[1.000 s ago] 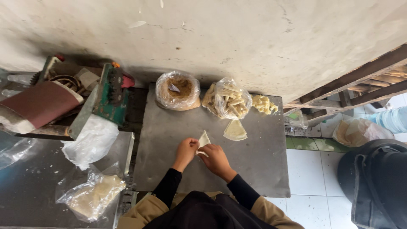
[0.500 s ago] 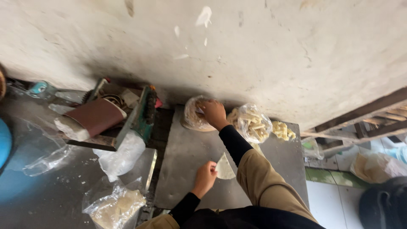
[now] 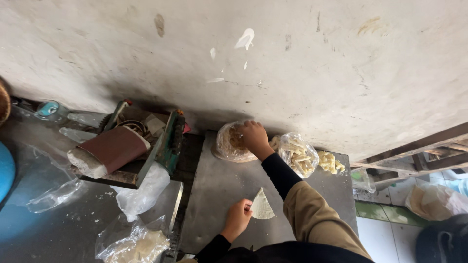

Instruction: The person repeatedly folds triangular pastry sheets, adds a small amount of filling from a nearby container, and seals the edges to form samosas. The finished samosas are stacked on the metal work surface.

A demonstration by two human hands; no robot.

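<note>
Left hand (image 3: pixel 237 217) pinches the wrapper (image 3: pixel 262 206), apex pointing wallward; right hand (image 3: pixel 254 138) curls into the bag (image 3: pixel 229 144).

Right hand (image 3: pixel 253 138) fingertips hidden inside the far bag of brown filling (image 3: pixel 229 143), blue round object (image 3: pixel 6 171) cut off at left edge, dark bag (image 3: pixel 443 241) cropped at near right corner.

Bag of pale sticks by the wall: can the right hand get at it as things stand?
Probably yes. The right hand is in the lined bowl of brown filling, and the bag of pale sticks sits open just beside that arm with nothing between. The left hand holds the triangular wrapper.
</note>
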